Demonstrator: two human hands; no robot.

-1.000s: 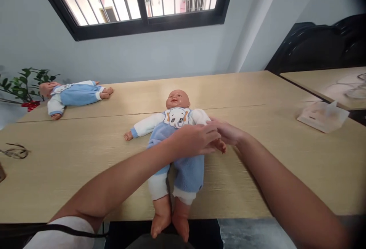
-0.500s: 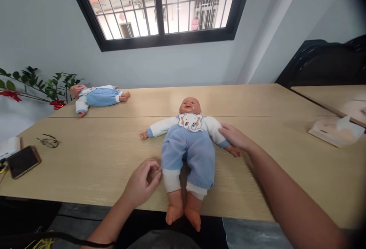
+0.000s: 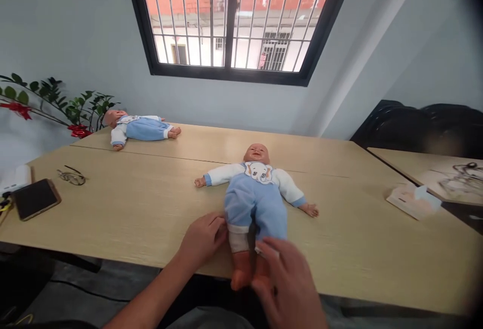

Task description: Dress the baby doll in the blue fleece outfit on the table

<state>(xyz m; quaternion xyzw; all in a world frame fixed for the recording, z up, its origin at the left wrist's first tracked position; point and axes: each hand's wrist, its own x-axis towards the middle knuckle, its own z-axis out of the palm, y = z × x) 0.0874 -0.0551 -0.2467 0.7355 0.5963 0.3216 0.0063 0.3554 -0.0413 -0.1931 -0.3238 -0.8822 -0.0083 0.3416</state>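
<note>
A baby doll (image 3: 253, 195) in a blue romper with white sleeves and an elephant bib lies face up on the wooden table (image 3: 124, 208), feet toward me over the front edge. My left hand (image 3: 204, 238) rests against the white cuff of the doll's leg on my left, fingers curled at it. My right hand (image 3: 289, 281) is blurred, fingers spread, over the doll's other lower leg and foot, hiding them. Whether either hand grips the doll is unclear.
A second doll (image 3: 141, 128) in matching clothes lies at the table's far left. A phone (image 3: 35, 198) and glasses (image 3: 71, 176) lie at the left. A tissue box (image 3: 413, 200) sits at right. A plant (image 3: 56, 107) stands far left.
My right hand left the doll's arm and came down to its legs. My left hand moved from its chest to its leg cuff. The view tilted up and shifted.
</note>
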